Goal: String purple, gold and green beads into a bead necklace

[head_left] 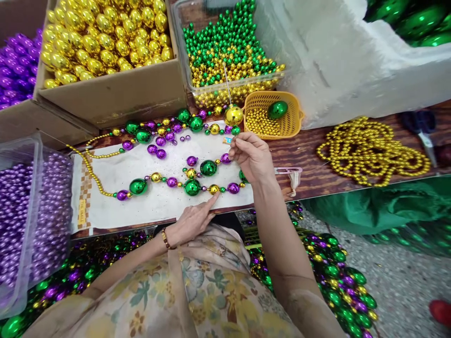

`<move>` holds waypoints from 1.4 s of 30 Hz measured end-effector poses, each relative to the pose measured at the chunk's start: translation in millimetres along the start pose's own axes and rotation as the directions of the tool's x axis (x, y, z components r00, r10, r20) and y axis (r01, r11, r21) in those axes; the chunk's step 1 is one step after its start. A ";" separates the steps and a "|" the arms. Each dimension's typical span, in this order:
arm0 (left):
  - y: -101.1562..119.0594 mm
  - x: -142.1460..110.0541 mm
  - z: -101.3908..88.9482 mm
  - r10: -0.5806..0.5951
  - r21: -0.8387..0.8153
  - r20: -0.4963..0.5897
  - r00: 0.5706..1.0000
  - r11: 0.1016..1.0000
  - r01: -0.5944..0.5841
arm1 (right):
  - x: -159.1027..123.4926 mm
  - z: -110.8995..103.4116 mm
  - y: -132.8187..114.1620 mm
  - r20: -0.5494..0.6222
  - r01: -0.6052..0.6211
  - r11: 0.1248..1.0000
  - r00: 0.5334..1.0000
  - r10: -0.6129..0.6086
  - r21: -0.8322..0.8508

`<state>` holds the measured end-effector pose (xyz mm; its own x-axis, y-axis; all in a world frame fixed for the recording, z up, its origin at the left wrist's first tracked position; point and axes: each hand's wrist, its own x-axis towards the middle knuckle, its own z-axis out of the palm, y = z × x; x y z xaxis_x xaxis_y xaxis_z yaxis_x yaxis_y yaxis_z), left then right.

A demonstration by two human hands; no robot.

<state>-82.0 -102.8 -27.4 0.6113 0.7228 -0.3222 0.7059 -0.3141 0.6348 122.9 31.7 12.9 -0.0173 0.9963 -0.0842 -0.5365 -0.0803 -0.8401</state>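
Observation:
My left hand point(193, 222) lies at the cloth's near edge. Its index finger reaches out to a gold bead point(213, 189) in the near row of a bead strand, and the other fingers are loosely bent. Above the cloth's right end, my right hand point(252, 157) pinches a small blue and orange tag point(227, 140) at its fingertips. The strand mixes large green beads point(138, 187), purple beads point(172, 181) and gold ones, with a chain of small gold beads point(92, 172) at the left. Loose purple beads point(160, 154) lie inside the loop. My right hand hides part of the strand.
Behind the white cloth point(116, 213) stand a cardboard box point(116, 101) of gold beads, a clear bin point(292, 51) and a yellow basket point(300, 115). A needle point(227, 83) rises by a gold ball point(233, 115). Gold strands point(369, 150) and scissors point(427, 141) lie right.

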 end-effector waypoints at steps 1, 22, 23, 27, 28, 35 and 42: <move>1.2 1.2 0.5 0.006 0.014 0.001 1.000 1.000 -0.006 | 0.2 -0.5 -0.3 0.002 0.000 1.000 1.000 0.000 0.000; 37.3 44.1 0.0 0.024 0.174 0.135 0.991 0.984 -0.048 | 5.8 -11.3 -18.1 0.017 0.050 0.996 0.999 -0.049 -0.070; 37.2 45.7 1.4 0.029 0.182 0.127 0.992 0.982 -0.052 | 6.3 -11.5 -19.7 0.023 0.048 0.996 0.999 -0.046 -0.076; 45.4 54.0 3.8 0.061 0.187 0.113 0.992 0.979 -0.081 | 8.5 -12.5 -26.4 0.038 0.044 0.994 0.998 -0.040 -0.103; 48.9 57.0 4.0 0.066 0.183 0.122 0.990 0.979 -0.088 | 9.0 -12.8 -27.7 0.037 0.047 0.993 0.998 -0.043 -0.106; 58.5 70.1 8.4 0.046 0.158 0.160 0.986 0.985 -0.072 | 10.9 -18.6 -34.2 0.028 0.041 0.992 0.999 -0.038 -0.119; 71.9 89.5 -6.6 0.064 0.142 0.020 0.998 0.988 -0.066 | 12.6 -21.9 -41.7 0.034 0.037 0.994 0.999 -0.033 -0.099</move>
<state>21.2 -56.6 -6.0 0.6624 0.6888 -0.2947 0.7074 -0.4456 0.5486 163.6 46.9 35.2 -0.0278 0.9989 -0.0380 -0.4504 -0.0465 -0.8916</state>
